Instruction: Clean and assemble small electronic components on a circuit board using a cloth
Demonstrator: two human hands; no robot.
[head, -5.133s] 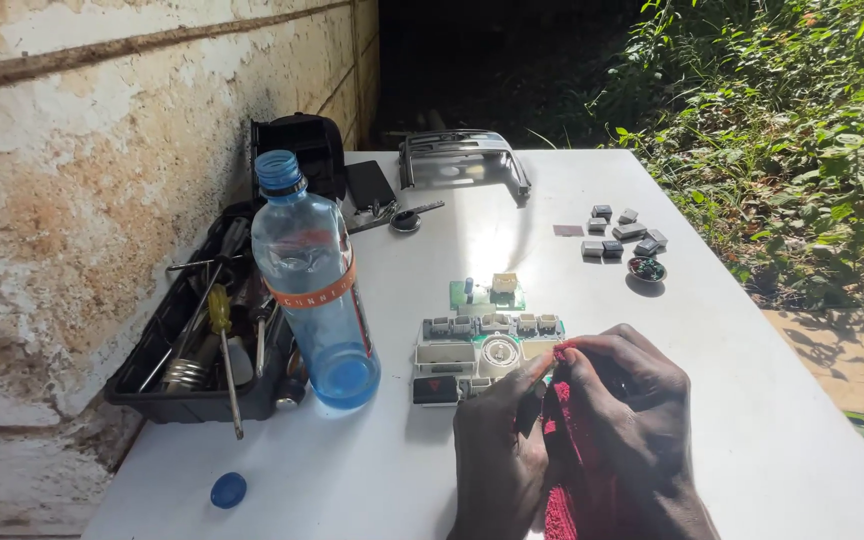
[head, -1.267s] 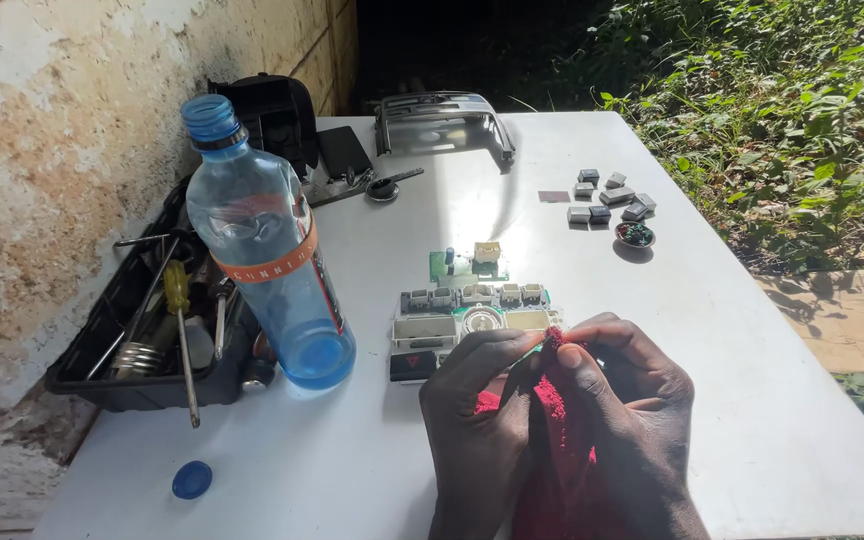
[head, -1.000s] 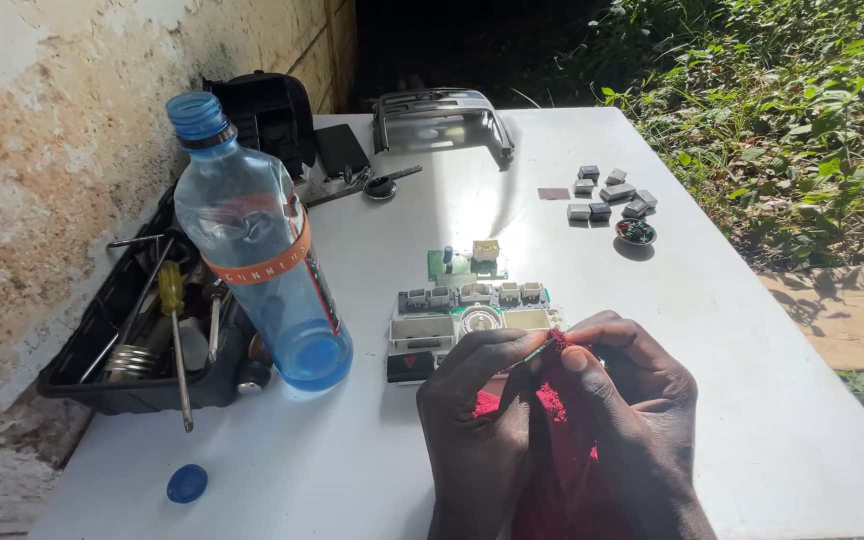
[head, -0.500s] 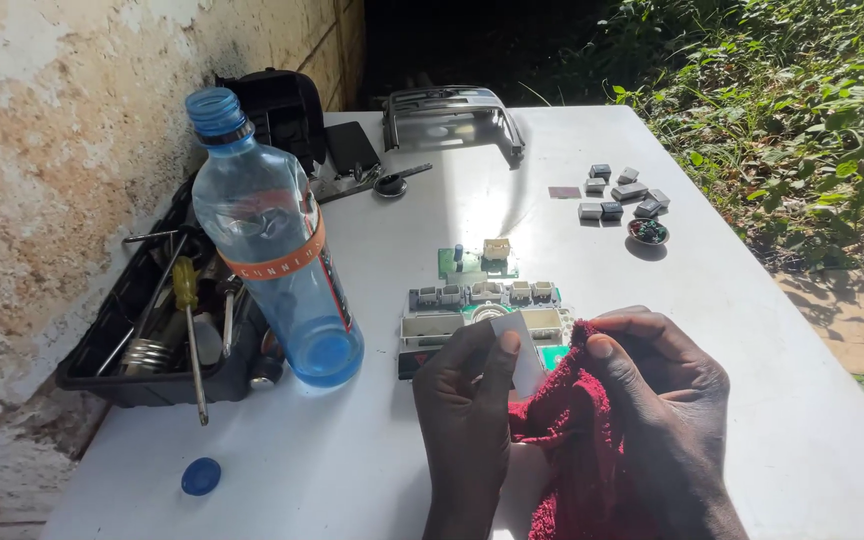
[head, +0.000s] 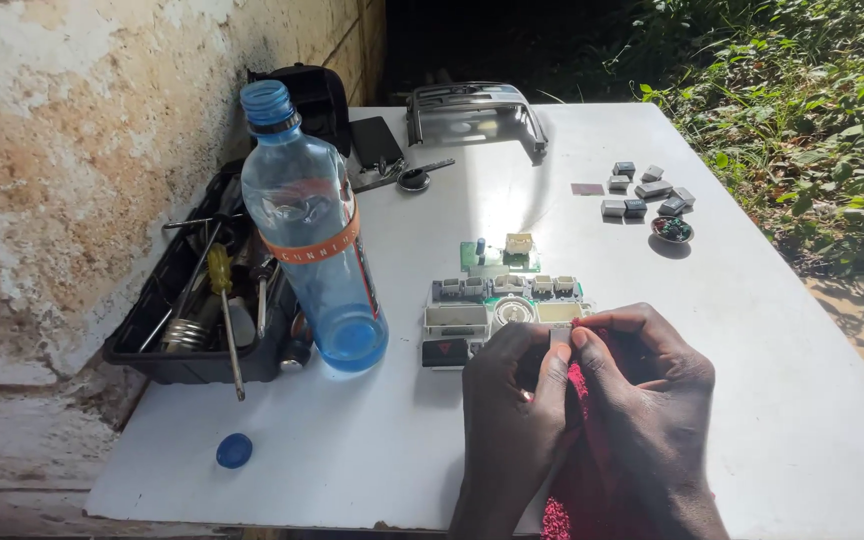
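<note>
A red cloth [head: 580, 470] was held between both hands at the near edge of the white surface [head: 772, 330]. The left hand [head: 512, 420] and right hand [head: 642, 400] were pressed together, fingertips pinching a small pale part [head: 559, 338] wrapped in the cloth. Just beyond them lay a switch panel [head: 497, 310] with a green circuit board. A blue-tinted plastic bottle [head: 312, 240] stood upright to its left, beside a black toolbox [head: 207, 300] against the weathered wall [head: 72, 150]. A blue cap [head: 234, 450] lay near the front edge. Small grey buttons [head: 642, 190] were grouped far right. Green plants [head: 802, 90] bordered the surface.
</note>
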